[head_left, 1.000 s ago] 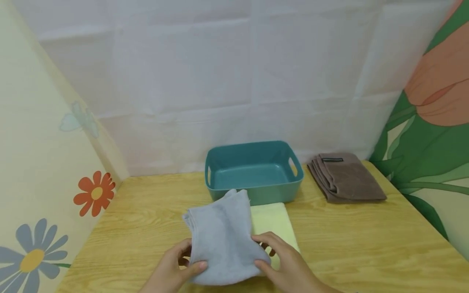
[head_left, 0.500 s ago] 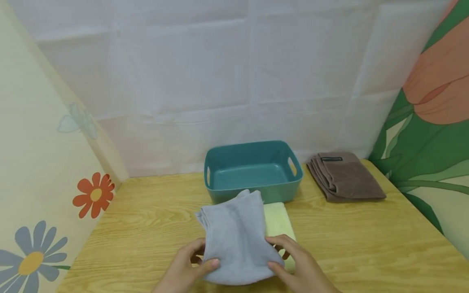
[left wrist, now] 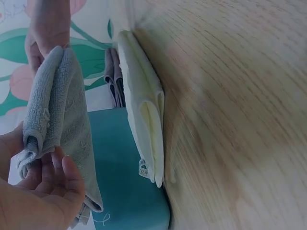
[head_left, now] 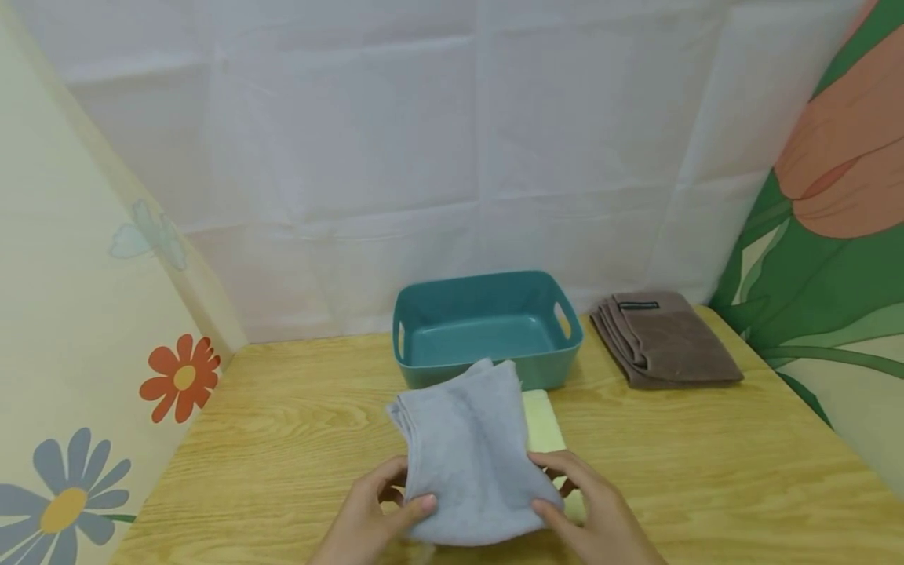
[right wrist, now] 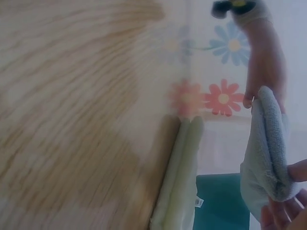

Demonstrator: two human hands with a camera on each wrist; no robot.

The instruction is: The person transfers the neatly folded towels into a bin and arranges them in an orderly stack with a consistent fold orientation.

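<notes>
"What does the wood-grain table (head_left: pixel 282 439) carry?"
"A yellow towel (head_left: pixel 542 420) just past the right hand (head_left: pixel 592 502), a teal bin (head_left: pixel 487 339) farther forward, and a brown towel (head_left: pixel 681 343) (folded, too) beyond that hand, rightward."

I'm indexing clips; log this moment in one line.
left hand, right hand: gripping gray towel; gray towel: above table; yellow towel: on table; brown towel: folded, beside teal basket
</notes>
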